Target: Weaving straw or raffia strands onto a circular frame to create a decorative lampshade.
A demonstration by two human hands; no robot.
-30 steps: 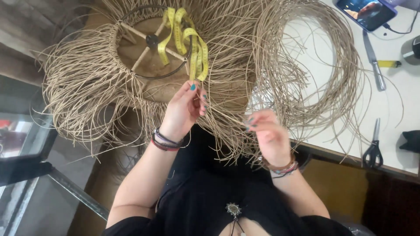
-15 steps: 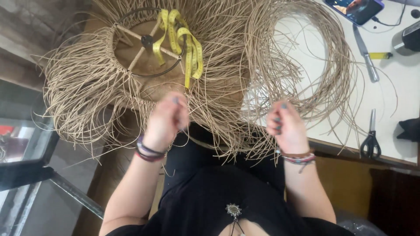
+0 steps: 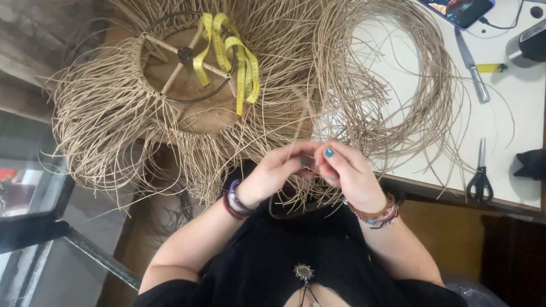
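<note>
Left hand [image 3: 273, 173] and right hand [image 3: 347, 170] fingertip to fingertip, each grip pinched narrow on thin, stiff tan straw strands [image 3: 296, 128] fringing from round wire-framed woven piece [image 3: 187, 74] off surface's [image 3: 512, 113] left edge. Yellow tape measure [image 3: 236, 57] draped over frame. Loose strand coil [image 3: 387, 85] just beside, scissors [image 3: 479, 176] near front edge.

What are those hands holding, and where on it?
Both hands, left and right, pinch thin straw strands between fingertips, at the loose ends hanging from the woven frame.
</note>
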